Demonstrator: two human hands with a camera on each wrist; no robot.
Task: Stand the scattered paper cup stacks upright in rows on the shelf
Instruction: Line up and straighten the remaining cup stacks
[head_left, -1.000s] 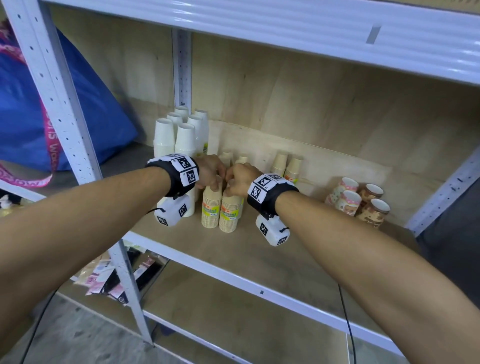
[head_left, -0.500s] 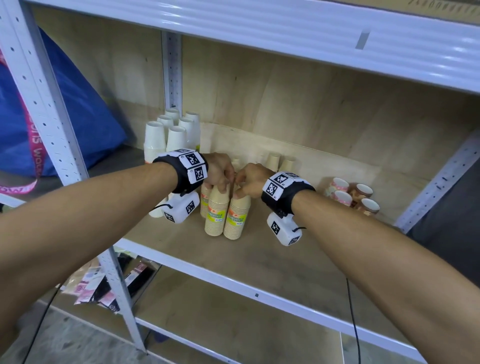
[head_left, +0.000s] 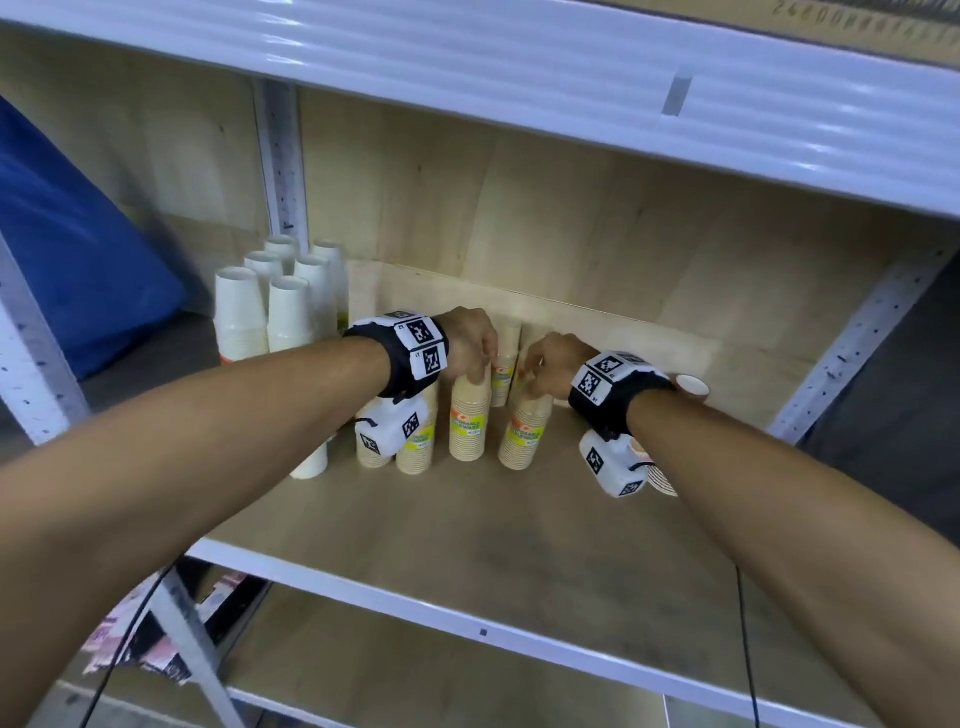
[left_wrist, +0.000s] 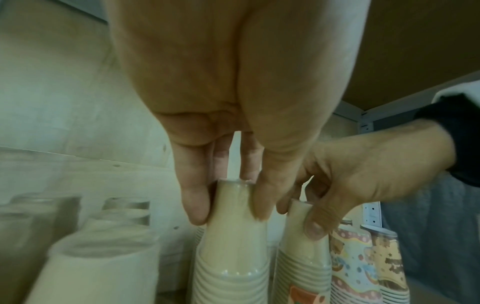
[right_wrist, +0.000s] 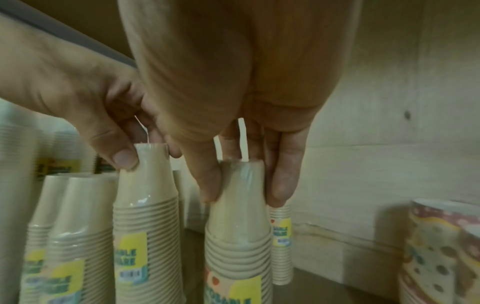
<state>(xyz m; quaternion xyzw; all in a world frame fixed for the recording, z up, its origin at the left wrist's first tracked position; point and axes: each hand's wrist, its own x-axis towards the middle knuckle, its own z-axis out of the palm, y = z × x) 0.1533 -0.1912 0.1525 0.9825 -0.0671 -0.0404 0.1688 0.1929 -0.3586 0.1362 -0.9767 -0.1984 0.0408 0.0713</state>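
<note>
Two tan paper cup stacks with yellow labels stand rim-down side by side on the wooden shelf (head_left: 467, 545). My left hand (head_left: 470, 348) (left_wrist: 228, 205) pinches the top of the left stack (head_left: 470, 421) (left_wrist: 233, 236) between thumb and fingers. My right hand (head_left: 548, 364) (right_wrist: 241, 191) pinches the top of the right stack (head_left: 524, 434) (right_wrist: 239, 226) the same way. Both stacks are upright, with a small gap between them. In the right wrist view the left hand (right_wrist: 78, 98) shows on its stack (right_wrist: 145, 205).
More tan stacks (head_left: 415, 447) stand left of the held pair, and one (head_left: 504, 374) behind. White cup stacks (head_left: 270, 312) fill the back left corner. Patterned cup stacks (left_wrist: 350, 267) stand to the right, mostly hidden by my right wrist. A white shelf beam (head_left: 519, 67) runs overhead.
The two held stacks stood pressed together and now stand slightly apart, the right one shifted rightwards. Both hands keep their hold on the stack tops.
</note>
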